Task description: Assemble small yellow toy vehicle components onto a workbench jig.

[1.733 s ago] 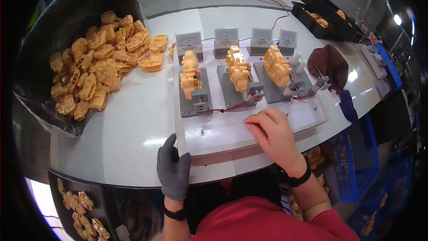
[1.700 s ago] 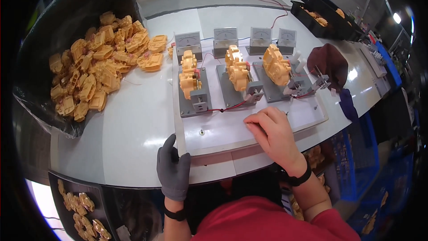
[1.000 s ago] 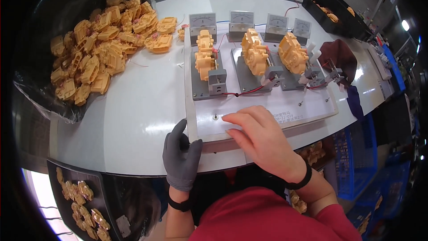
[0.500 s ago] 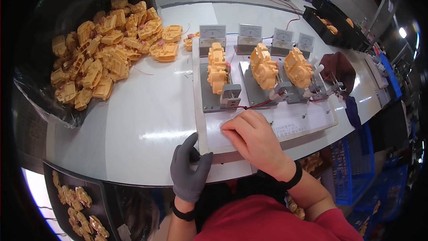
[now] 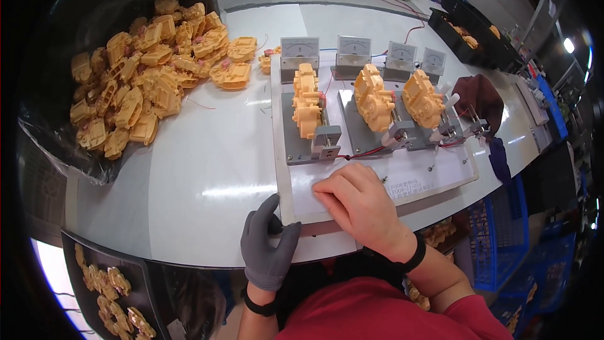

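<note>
My left hand (image 5: 269, 245), in a grey glove, is at the near left corner of a white board (image 5: 296, 204), thumb and forefinger apart with nothing between them. Bare and loosely curled, my right hand (image 5: 362, 204) is over the board's near part. Its thumb and forefinger tips come together, and I see nothing held there. Beyond my hands, a yellow plastic gear housing (image 5: 306, 104) stands upright in a grey test fixture (image 5: 299, 145). A second yellow housing (image 5: 374, 97) and a third yellow housing (image 5: 423, 99) stand in fixtures to its right. Behind them are several analog meters (image 5: 300, 50).
A heap of yellow housings (image 5: 145, 75) spills from a black-lined bin (image 5: 56, 88) at left. Black trays (image 5: 465, 34) hold more parts at back right. A dark red cloth (image 5: 478, 97) lies right of the fixtures. Below the table are a black tray (image 5: 82, 242) and blue crates (image 5: 497, 233).
The view has shifted slightly, so the board and fixtures appear a little lower. Both hands keep nearly the same pose and place; nothing has been picked up or let go.
</note>
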Demonstrator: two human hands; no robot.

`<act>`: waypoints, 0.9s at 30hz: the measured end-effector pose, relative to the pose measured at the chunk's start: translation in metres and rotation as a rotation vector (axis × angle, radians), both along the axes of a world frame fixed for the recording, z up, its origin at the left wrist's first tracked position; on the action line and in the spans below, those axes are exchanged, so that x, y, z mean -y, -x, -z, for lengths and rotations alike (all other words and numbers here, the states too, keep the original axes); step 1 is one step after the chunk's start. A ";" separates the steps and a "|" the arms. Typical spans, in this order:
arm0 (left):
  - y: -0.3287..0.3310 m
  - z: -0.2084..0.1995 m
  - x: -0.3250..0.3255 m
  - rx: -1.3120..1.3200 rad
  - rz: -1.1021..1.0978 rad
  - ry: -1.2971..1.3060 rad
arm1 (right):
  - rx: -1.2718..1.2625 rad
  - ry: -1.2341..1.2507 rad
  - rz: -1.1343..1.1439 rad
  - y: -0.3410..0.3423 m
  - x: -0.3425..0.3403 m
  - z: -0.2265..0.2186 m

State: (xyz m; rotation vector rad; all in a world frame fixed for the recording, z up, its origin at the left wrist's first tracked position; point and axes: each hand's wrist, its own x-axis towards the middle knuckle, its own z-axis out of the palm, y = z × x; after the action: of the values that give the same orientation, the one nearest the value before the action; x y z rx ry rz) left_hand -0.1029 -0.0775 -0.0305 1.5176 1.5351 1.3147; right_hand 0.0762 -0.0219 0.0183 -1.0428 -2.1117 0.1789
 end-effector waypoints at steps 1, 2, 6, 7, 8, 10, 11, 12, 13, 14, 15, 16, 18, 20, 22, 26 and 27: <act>0.000 0.000 0.000 -0.001 0.002 0.000 | -0.002 0.011 0.009 0.000 0.001 0.000; -0.001 0.000 0.000 -0.006 -0.001 -0.004 | -0.003 0.022 0.019 -0.001 0.001 0.000; -0.002 0.000 0.000 0.021 -0.005 0.006 | -0.020 0.016 0.030 0.000 0.001 0.001; -0.002 0.001 0.000 0.022 -0.001 0.005 | -0.030 0.017 0.032 0.000 0.000 0.001; -0.001 0.002 0.001 0.032 -0.006 -0.001 | -0.040 0.016 0.033 0.000 0.001 0.001; -0.001 0.004 0.001 0.040 -0.008 -0.009 | -0.037 0.020 0.043 -0.001 0.002 0.000; -0.001 0.005 0.000 0.052 -0.003 -0.019 | -0.035 0.025 0.048 -0.001 0.003 0.000; -0.001 0.006 0.000 0.064 0.001 -0.029 | -0.037 0.024 0.050 -0.001 0.003 0.000; -0.001 0.005 0.001 0.064 0.005 -0.031 | -0.034 0.031 0.047 -0.002 0.003 0.000; -0.002 0.004 0.001 0.056 -0.001 -0.016 | -0.031 0.038 0.044 -0.003 0.003 0.000; -0.002 0.004 0.001 0.049 -0.008 -0.001 | -0.031 0.036 0.047 -0.003 0.004 0.000; -0.002 0.004 0.001 0.048 -0.008 -0.002 | -0.028 0.032 0.049 -0.003 0.004 0.000; -0.002 0.006 0.001 0.062 -0.002 -0.008 | -0.025 0.027 0.049 -0.003 0.003 0.000; -0.002 0.004 0.001 0.043 -0.004 -0.012 | -0.022 0.023 0.049 -0.003 0.003 0.001; -0.001 0.003 0.001 0.026 -0.013 -0.015 | -0.024 0.022 0.045 -0.002 0.003 0.000; -0.001 0.004 0.001 0.020 -0.015 -0.041 | -0.029 0.033 0.046 -0.001 0.003 0.000; -0.001 0.004 0.001 -0.007 -0.014 -0.050 | -0.025 0.036 0.032 -0.001 0.003 0.000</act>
State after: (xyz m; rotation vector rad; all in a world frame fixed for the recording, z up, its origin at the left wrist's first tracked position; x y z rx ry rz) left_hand -0.1017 -0.0782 -0.0340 1.5460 1.5306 1.3664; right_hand 0.0768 -0.0253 0.0183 -1.0889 -2.0755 0.2135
